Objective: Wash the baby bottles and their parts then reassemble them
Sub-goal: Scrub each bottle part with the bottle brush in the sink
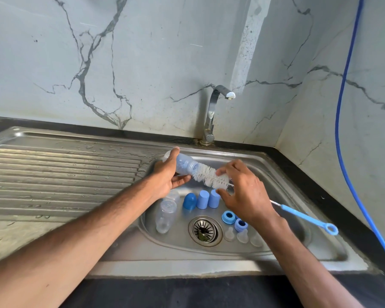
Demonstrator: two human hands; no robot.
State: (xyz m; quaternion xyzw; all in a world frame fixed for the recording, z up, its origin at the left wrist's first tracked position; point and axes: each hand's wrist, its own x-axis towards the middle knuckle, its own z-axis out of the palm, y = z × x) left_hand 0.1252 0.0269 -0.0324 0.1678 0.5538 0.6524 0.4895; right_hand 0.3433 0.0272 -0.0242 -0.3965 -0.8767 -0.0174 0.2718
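Behind the counter, a grey-veined marble wall (165, 52) fills the upper half of the view, meeting a side wall at the right corner. Below it lies a steel sink (142, 263), its ribbed drainboard (53, 174) (beaded with water drops) stretching left and its basin set to the right. A blue hose (337, 112) hangs down the side wall and runs along the counter edge. A curved metal tap (211, 112) rises from the back rim, its spout turned right.

Over the basin, the left hand (165, 176) grips a clear bottle (185, 165) around its body, holding it tilted with the mouth toward the right. The right hand (242, 192) pinches a bottle brush (211, 177) at the near end of its white bristle head, fingers above and thumb beneath. The bristle tip sits at the bottle's mouth, and the long blue handle sticks out behind the wrist toward the basin's right rim.

On the basin floor, two more clear bottles (165, 215) lie side by side at the left. Three blue caps (202, 200) stand in a row behind the drain (205, 230). Right of the drain sit two blue screw rings (228, 217), partly hidden by the right wrist, and three clear nipples (242, 235) stand in a line in front of them.
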